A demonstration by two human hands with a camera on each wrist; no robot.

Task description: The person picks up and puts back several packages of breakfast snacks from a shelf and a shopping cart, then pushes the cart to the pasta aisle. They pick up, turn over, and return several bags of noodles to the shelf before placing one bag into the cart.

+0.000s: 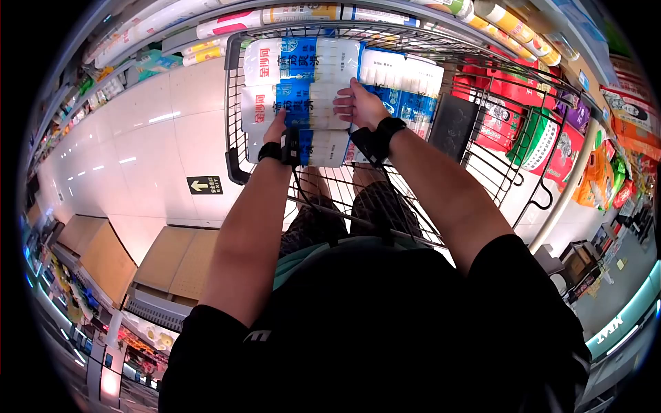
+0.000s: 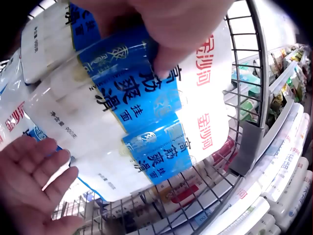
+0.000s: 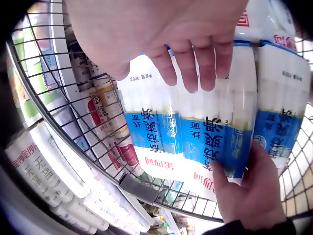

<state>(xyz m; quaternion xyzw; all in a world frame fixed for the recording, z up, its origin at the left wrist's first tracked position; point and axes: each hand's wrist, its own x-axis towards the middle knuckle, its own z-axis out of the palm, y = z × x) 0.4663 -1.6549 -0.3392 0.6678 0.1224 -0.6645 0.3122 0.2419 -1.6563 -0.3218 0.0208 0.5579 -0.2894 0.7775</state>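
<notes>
White and blue packs of dried noodles [image 1: 323, 58] lie stacked in a wire shopping cart [image 1: 234, 138]. My left hand [image 1: 274, 129] grips one pack [image 2: 146, 93] by its side edge, the thumb lying on its printed face and the other fingers partly hidden between packs. In the right wrist view that left hand [image 3: 252, 193] shows at the pack's edge. My right hand [image 1: 365, 108] is over the white end of the packs with its fingers extended, right at the wrapper. From the left wrist view, the right hand's [image 2: 36, 183] palm shows, holding nothing.
More noodle packs [image 1: 403, 72] lie at the cart's right side. Red and green bags [image 1: 544, 141] are stacked beyond a black panel [image 1: 454, 127]. Shelves of packaged goods [image 1: 275, 14] run close along the cart's far side. An exit sign [image 1: 204, 185] marks the floor on the left.
</notes>
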